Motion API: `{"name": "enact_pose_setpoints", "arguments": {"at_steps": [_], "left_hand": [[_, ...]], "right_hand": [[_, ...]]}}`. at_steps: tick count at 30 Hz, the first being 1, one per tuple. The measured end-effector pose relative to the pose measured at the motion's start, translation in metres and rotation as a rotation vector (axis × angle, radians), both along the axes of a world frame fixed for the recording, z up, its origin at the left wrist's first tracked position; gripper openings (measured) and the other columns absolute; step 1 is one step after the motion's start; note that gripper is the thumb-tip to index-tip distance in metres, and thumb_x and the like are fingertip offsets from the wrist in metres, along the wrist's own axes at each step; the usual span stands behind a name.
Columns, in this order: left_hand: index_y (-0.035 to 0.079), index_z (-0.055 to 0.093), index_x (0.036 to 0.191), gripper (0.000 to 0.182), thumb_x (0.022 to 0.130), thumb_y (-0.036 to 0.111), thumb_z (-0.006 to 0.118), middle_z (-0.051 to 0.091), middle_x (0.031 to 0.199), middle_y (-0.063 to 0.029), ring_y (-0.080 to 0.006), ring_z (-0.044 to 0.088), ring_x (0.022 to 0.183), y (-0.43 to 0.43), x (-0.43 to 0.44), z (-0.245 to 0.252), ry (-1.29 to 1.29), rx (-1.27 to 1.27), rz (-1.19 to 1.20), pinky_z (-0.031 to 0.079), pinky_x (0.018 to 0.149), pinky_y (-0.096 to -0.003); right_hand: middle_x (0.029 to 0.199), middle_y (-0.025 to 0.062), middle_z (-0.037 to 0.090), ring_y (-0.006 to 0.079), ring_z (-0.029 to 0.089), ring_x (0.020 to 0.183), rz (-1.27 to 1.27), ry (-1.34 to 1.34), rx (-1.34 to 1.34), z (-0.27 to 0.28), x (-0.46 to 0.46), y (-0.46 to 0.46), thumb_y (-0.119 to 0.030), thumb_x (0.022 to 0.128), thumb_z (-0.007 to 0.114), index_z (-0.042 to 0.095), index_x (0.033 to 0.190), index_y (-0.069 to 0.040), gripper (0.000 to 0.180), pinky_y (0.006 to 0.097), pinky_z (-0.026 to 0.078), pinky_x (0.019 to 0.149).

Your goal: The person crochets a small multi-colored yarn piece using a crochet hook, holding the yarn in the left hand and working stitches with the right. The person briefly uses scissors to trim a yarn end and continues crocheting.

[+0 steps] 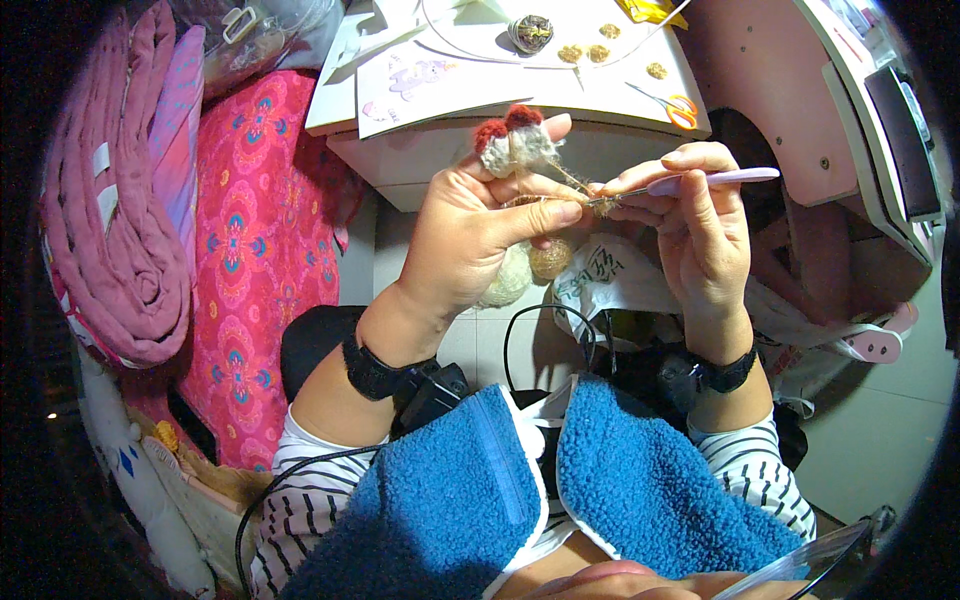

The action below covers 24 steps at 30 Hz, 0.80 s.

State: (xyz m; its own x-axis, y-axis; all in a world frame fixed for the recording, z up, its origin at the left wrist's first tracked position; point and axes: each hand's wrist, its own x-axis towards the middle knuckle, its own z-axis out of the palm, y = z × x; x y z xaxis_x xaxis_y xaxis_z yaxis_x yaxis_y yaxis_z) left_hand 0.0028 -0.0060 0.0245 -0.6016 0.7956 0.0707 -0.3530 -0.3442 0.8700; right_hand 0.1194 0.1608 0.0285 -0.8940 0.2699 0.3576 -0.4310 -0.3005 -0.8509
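Observation:
My left hand (472,225) pinches a small brown crocheted piece (602,208) between thumb and fingers. Two knitted finger covers (529,142), whitish with red tips, sit on raised fingers of that hand. A thin brown yarn strand (568,176) runs from these fingers to the piece. My right hand (705,247) grips a crochet hook (731,178) by its lilac handle. The hook's metal shaft points left and meets the piece, where fingertips partly hide the stitches. Below my left hand are a tan yarn ball (551,259) and a cream yarn ball (508,281).
On the white desk (480,82) ahead lie a dark variegated yarn ball (531,34), several small golden crocheted pieces (598,52), orange-handled scissors (681,111) and a paper with drawings (420,86). A white plastic bag (615,281) lies lower down. Pink patterned fabric (259,247) is at left.

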Motion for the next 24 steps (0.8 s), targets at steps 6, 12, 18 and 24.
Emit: {"name": "enact_pose_setpoints", "arguments": {"at_steps": [6,12,18,24], "left_hand": [[0.001,0.048,0.137,0.062,0.08,-0.001,0.072,0.072,0.09,-0.0051,-0.0079,0.064,0.077,0.002,-0.002,-0.013,0.053,-0.027,0.103,0.047,0.065,-0.0192],[0.003,0.043,0.141,0.065,0.082,-0.002,0.069,0.071,0.089,-0.0042,-0.0076,0.064,0.077,0.008,0.001,-0.024,-0.047,-0.053,0.129,0.048,0.067,-0.0183],[0.003,0.04,0.143,0.066,0.083,0.0,0.067,0.068,0.089,-0.0042,-0.0092,0.064,0.077,0.008,-0.003,-0.024,-0.348,0.047,-0.039,0.05,0.068,-0.019],[0.004,0.043,0.141,0.063,0.083,0.0,0.067,0.067,0.091,-0.0041,-0.0096,0.063,0.077,0.004,-0.007,-0.021,-0.314,0.022,-0.07,0.051,0.069,-0.019]], "right_hand": [[0.106,0.0231,0.066,0.0311,0.067,0.1,-0.191,0.093,0.433,-0.004,0.0,-0.001,-0.013,0.103,0.041,0.049,0.114,0.001,0.02,0.0398,0.055,0.088],[0.104,0.021,0.066,0.0326,0.068,0.09,-0.525,0.262,1.235,-0.011,-0.004,-0.014,-0.007,0.071,0.069,0.069,0.101,-0.004,0.03,0.0369,0.057,0.079],[0.109,0.0171,0.064,0.0278,0.065,0.099,-0.542,0.328,1.162,-0.009,-0.003,-0.015,-0.004,0.074,0.072,0.073,0.103,-0.005,0.029,0.0339,0.054,0.086],[0.092,0.0125,0.066,0.0203,0.065,0.082,-0.451,0.035,0.344,-0.004,0.003,-0.007,-0.01,0.096,0.056,0.061,0.1,0.003,0.014,0.0311,0.053,0.074]]}}
